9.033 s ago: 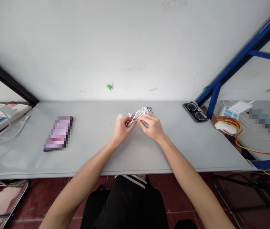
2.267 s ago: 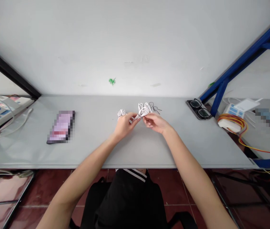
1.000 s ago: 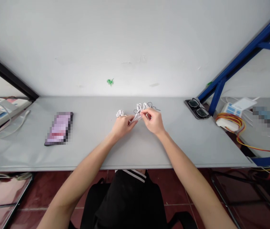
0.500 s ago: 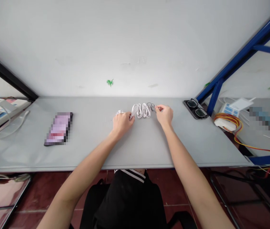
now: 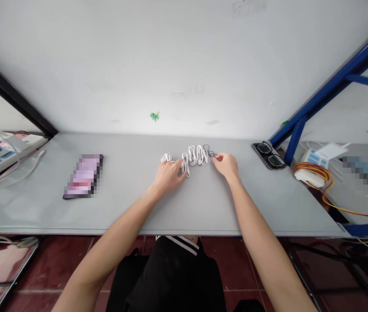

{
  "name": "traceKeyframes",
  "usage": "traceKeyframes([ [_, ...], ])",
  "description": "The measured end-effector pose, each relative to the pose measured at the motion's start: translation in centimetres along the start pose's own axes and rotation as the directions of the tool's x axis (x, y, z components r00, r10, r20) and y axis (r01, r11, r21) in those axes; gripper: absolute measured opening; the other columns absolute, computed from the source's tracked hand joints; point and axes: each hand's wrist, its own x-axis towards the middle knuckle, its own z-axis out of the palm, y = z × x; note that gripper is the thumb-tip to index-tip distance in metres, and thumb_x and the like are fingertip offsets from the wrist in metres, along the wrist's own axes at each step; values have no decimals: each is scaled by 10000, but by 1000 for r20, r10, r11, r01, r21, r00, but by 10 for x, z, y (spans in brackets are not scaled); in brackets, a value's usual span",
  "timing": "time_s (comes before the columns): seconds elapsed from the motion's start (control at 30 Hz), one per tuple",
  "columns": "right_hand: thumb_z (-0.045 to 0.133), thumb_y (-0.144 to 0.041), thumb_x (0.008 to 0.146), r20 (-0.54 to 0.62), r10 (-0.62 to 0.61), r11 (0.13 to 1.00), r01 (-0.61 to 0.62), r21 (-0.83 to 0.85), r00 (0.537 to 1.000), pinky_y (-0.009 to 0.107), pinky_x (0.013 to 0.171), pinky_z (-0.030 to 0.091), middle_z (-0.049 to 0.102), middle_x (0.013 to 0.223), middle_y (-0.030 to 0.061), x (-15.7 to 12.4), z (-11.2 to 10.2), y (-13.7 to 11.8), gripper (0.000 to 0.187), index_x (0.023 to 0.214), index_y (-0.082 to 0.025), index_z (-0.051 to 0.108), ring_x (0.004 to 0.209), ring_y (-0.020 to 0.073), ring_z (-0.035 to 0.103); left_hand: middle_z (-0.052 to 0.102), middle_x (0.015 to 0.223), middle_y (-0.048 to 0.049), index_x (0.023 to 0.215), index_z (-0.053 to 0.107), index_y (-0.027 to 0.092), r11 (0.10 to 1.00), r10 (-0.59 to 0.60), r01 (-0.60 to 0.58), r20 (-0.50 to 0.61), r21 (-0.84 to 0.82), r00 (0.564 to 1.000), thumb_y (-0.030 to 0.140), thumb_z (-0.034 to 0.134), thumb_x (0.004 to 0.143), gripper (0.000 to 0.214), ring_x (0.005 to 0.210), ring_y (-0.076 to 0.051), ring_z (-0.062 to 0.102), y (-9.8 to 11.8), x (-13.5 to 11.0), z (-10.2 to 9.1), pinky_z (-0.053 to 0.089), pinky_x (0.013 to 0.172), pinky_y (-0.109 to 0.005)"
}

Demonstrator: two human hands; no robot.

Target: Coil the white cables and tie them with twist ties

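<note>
Several coiled white cables lie in a row on the grey table. My left hand (image 5: 170, 174) is beside one white cable bundle (image 5: 185, 165), thumb and forefinger apart at its left edge. Partly behind the knuckles of that hand shows another white coil (image 5: 166, 157). Two more bundles, a narrow one (image 5: 192, 155) and a wider one (image 5: 202, 155), stand side by side to the right. My right hand (image 5: 226, 164) pinches the end of thin black ties (image 5: 209, 149), which look like twist ties and loop out beside the widest coil.
A phone (image 5: 83, 176) with a blurred screen lies at left. Eyeglasses (image 5: 271, 154) rest on a dark case or device at right, near a blue metal frame (image 5: 296, 141). Power strips (image 5: 11, 149) and a red-yellow cable coil (image 5: 314, 170) are at the sides. A white wall stands behind.
The white bundle in my left hand has come down nearer to me and lies on the table, its fingers loosened. My right hand stays at the black ties. The view has shifted slightly.
</note>
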Motion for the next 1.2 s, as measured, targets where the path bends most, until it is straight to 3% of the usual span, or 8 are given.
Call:
traceKeyframes([
  [0.23,562,-353,803,-45,-22,997,25,69,999,290,596,291,553,572,14,-5,-5,-7,301,558,-222,446,556,153,415,723,1009,-81,1133,646,201,1000,19,-20,-53,-16,998,289,515,915,269,943,-261,652,-6,7,14,439,855,-386],
  [0.33,528,-391,825,-62,-143,958,154,244,988,279,601,298,499,557,-12,-12,-7,-17,316,582,-218,421,555,136,391,711,1029,-69,1102,655,210,998,27,-34,-107,-60,994,276,529,904,244,921,-235,648,-6,6,11,445,834,-356],
  [0.4,512,-417,834,-2,-249,898,232,374,968,271,595,302,459,554,-27,-18,-6,-25,334,591,-216,403,552,126,384,695,1039,-69,1058,661,211,997,9,-22,-162,-77,987,259,527,894,217,907,-218,641,-8,4,5,448,808,-331],
  [0.57,504,-414,848,144,-436,827,332,453,888,267,569,286,445,575,-38,-30,3,-37,321,617,-213,410,545,118,386,665,974,-77,966,625,204,987,-163,162,-160,-24,974,325,554,855,179,843,-227,634,-20,-2,-7,440,705,-326],
  [0.7,494,-380,859,147,-460,825,360,436,876,269,573,292,444,568,-39,-32,8,-39,303,618,-215,414,542,119,382,663,904,-84,916,597,206,972,-225,229,-81,48,971,406,561,836,218,827,-247,637,-25,-3,-10,429,689,-332],
  [0.93,489,-386,870,130,-460,813,359,458,878,269,582,310,457,587,-33,-34,8,-40,292,637,-219,435,556,128,397,678,934,-123,900,623,190,960,-230,240,-86,143,969,475,576,799,306,929,-307,644,-17,-6,-11,450,788,-388],
  [1.03,493,-384,868,122,-467,804,363,471,876,268,580,312,462,590,-31,-34,9,-41,287,639,-219,442,556,129,395,661,1036,-166,897,651,170,953,-227,237,-71,187,971,457,558,809,314,985,-325,630,-14,-5,-7,449,826,-408],
  [1.2,496,-373,866,123,-472,800,366,476,873,266,576,306,437,575,-38,-35,8,-42,293,627,-217,426,545,124,382,661,976,-168,780,674,172,948,-216,229,-81,220,973,349,513,829,245,987,-324,619,-14,-2,-1,441,823,-408],
])
